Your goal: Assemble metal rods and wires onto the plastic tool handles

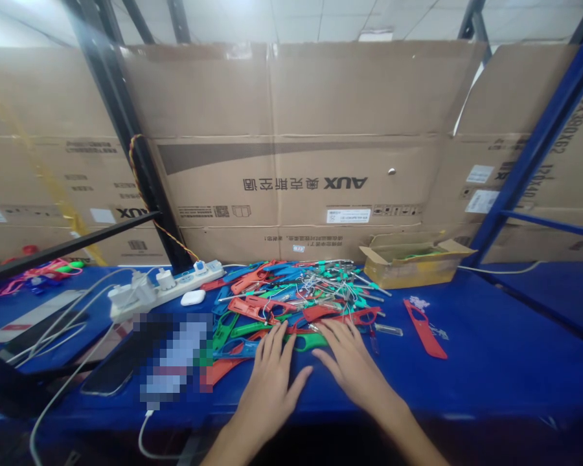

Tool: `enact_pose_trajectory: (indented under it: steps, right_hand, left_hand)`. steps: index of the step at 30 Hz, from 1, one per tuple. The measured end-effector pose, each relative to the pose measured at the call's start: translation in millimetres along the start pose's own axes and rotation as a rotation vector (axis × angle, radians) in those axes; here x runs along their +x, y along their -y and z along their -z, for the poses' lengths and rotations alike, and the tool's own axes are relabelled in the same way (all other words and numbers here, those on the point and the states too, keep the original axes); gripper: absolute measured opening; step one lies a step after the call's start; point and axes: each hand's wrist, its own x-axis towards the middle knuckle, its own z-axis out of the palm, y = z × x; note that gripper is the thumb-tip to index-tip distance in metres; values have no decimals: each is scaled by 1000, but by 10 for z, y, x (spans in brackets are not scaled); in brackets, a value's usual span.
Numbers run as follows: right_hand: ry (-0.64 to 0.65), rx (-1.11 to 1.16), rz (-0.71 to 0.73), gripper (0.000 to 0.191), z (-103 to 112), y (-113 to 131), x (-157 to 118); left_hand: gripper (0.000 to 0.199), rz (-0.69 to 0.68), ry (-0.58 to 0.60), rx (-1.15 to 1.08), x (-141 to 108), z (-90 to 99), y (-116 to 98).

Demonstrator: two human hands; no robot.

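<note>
My left hand (272, 375) lies open at the front of a pile, its thumb apart and its fingertips by the blue and green pieces. Beside it, my right hand (347, 362) is open too, fingers stretched over a green plastic shell (312, 342). Neither hand visibly grips anything, though the fingertips overlap the pile's edge. The pile holds red, blue and green plastic shells that look like long lighter casings, such as a red shell (247, 308) and a blue shell (238, 349). Thin metal rods with teal ends and white wires (337, 285) lie behind them.
An open cardboard box (412, 268) stands at the back right. A lone red shell (425, 330) lies right of the pile beside small clear bits. To the left are a power strip (187, 279), a white earbud case (193, 298) and phones with cables. Cardboard sheets (291, 116) wall the back.
</note>
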Motion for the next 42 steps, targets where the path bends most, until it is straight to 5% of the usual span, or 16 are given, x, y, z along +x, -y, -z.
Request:
enact_pose_trajectory:
  steps: [8,22,30,34,38,42]
  right_hand:
    - [1,31,90,35,52,31,6]
    - [-124,-40,93,41,-33,-18,-19]
    - [-175,-51,147,33,-14,-26,-23]
    - [-227,-42,121,31,-28,-44,-26]
    - [-231,-45,108,28,-53,-67,-27]
    - [-216,-45,107,25,-70,-75,-27]
  left_hand:
    - [41,8,-1,-25,29,49,-14]
    - [29,69,-236,-181,25,223,-116]
    - [35,-242,33,-159,-5,303,-149]
    - [28,-181,36,-203,15,321,-163]
    - [23,-24,-61,-254,109,329,-9]
    - [25,32,-92,-69,289,381,420]
